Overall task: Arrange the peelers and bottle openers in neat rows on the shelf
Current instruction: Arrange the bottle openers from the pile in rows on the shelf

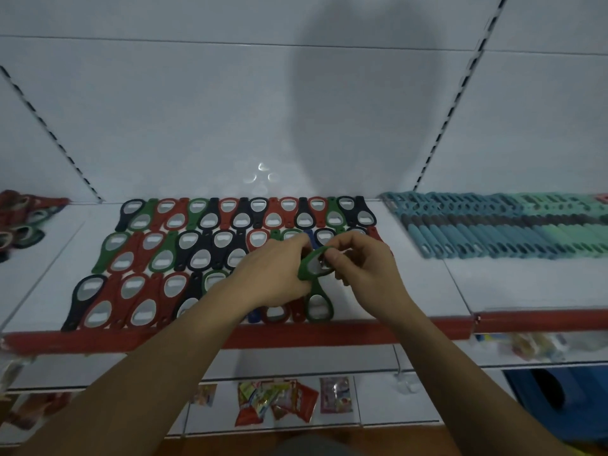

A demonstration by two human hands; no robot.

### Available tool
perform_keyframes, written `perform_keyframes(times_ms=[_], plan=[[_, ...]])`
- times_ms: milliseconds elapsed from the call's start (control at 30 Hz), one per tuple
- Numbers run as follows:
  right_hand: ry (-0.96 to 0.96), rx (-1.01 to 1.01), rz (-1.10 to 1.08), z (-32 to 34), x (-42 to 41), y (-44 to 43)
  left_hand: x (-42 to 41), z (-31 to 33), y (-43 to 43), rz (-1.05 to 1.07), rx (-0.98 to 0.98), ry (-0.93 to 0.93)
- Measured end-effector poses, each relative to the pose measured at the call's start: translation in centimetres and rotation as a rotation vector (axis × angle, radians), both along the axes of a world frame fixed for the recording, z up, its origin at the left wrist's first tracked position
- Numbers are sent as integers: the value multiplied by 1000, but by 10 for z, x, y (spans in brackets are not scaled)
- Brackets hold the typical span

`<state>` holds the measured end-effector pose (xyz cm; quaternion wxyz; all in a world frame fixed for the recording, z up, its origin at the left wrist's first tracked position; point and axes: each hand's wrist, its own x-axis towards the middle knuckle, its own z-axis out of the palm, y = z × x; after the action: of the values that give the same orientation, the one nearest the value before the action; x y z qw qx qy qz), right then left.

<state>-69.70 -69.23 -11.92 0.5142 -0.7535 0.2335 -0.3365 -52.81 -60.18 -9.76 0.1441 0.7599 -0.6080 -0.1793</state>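
**White shop shelf, openers in three rows**

A white metal shelf (427, 291) with a red front edge carries oval-headed plastic bottle openers (204, 245) in red, black and green, laid in three interlocked rows. Above the right end of these rows, one green bottle opener (311, 264) is lifted clear, tilted. The left hand (273, 274) curls its fingers round the ring's lower edge; the right hand (365, 271) pinches the upper side. Teal-handled peelers (510, 232) lie packed in a row to the right, a loose heap of openers (23, 218) far left, and bright packets (276, 403) on the shelf below
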Motion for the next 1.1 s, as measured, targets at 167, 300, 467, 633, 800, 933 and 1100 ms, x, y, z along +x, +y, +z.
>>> perform_keyframes(times_ms=[167,300,467,633,800,933,1100], plan=[[-84,129,-165,2,-12,-14,16,3,6,46,-85,40],[322,-91,-129,0,-24,-41,22,6,8,-12,-118,-31],[626,-434,29,-4,-16,-34,9,-2,8,-54,-133,-143],[558,-444,-109,-17,-20,-21,4,-10,5,-148,-89,-244],[689,-474,-63,-19,-31,-15,3,-11,6,-214,-50,-200],[718,-428,-102,-21,-28,-11,2,-11,5,-228,-23,-215],[680,-367,-149,-25,-23,-7,3,-10,4,-258,-2,-269]])
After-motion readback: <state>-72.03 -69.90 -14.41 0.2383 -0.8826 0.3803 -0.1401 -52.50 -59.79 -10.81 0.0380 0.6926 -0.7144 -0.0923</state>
